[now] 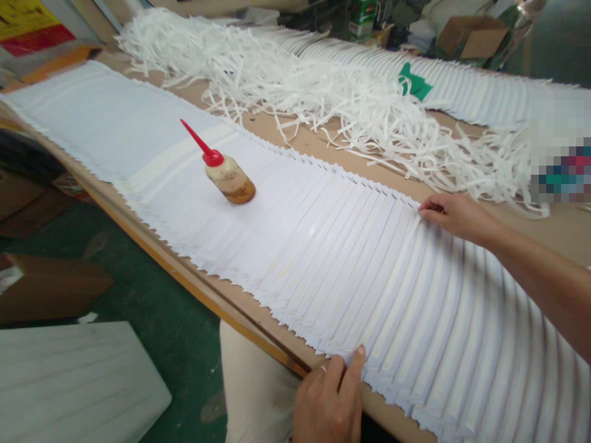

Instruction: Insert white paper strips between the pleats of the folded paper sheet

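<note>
My left hand (330,397), with a ring on one finger, pinches the near edge of a long overlapping row of fanned white paper sheets (295,246). My right hand (455,218) reaches across, its fingertips gripping the row's far edge. A squeeze bottle of tan glue (229,178) with a red pointed nozzle lies tilted on the sheets, well to the left of both hands. Beyond the row, a heap of shredded white paper strips (323,104) spreads over the wooden table (295,144).
A second fanned paper row (462,92) and a green scrap (414,82) lie at the table's far side. Cardboard pieces (46,289) and a white board (69,381) rest on the green floor. My cream-trousered leg (253,387) sits below the near edge.
</note>
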Demonstrator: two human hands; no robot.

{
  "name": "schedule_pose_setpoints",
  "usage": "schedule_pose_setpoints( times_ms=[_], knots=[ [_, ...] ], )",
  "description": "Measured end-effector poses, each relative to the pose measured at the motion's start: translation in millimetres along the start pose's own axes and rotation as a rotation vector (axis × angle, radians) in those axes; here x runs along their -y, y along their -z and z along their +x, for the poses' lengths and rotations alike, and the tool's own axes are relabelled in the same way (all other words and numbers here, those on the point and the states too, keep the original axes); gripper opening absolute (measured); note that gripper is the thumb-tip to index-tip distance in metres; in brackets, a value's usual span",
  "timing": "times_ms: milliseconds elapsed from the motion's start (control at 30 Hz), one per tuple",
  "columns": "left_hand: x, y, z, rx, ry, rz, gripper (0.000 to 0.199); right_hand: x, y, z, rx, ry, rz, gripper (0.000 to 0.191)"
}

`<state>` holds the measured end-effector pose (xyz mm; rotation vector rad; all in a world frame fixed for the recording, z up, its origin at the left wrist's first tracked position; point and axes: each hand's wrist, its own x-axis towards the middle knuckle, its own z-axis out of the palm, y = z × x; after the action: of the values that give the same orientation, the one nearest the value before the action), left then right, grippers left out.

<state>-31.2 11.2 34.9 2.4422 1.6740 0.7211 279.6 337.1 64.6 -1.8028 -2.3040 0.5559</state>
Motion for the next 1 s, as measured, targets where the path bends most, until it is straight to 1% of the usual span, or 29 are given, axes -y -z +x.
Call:
schedule_pose_setpoints(
  times_ms=[167,333,467,567,667,767,833,900,1000],
  knots=[
    [5,-6.7,-10,0.041,-0.025,0.023,0.045,-1,-3,4,-0.029,-0.021,-0.049,0.020],
    [7,-9.4,-14,0.026,-0.031,0.028,0.047,0,-6,6,-0.020,-0.014,-0.076,0.019],
    [6,-9.2,-10,-0.013,-0.039,0.025,0.048,0,-9,7,-0.008,0.034,-0.157,0.020],
    [6,-9.9,-6,-0.067,-0.035,0.026,0.048,-9,-1,10,-0.079,0.043,-0.261,0.023],
    [6,-13.2,-6,-0.103,-0.031,0.038,0.049,-25,16,18,-0.176,-0.035,-0.322,0.027],
    [8,-18.9,-10,-0.141,-0.032,0.041,0.047,-37,27,29,-0.209,-0.099,-0.365,0.031],
    [9,-22.2,-13,-0.197,-0.014,0.020,0.042,-42,25,37,-0.203,-0.119,-0.387,0.033],
    [9,-23.4,-14,-0.248,0.010,-0.015,0.035,-42,16,45,-0.202,-0.149,-0.402,0.035],
    [8,-19.7,-14,-0.281,0.031,-0.041,0.032,-39,1,54,-0.198,-0.195,-0.407,0.036]
  ],
)
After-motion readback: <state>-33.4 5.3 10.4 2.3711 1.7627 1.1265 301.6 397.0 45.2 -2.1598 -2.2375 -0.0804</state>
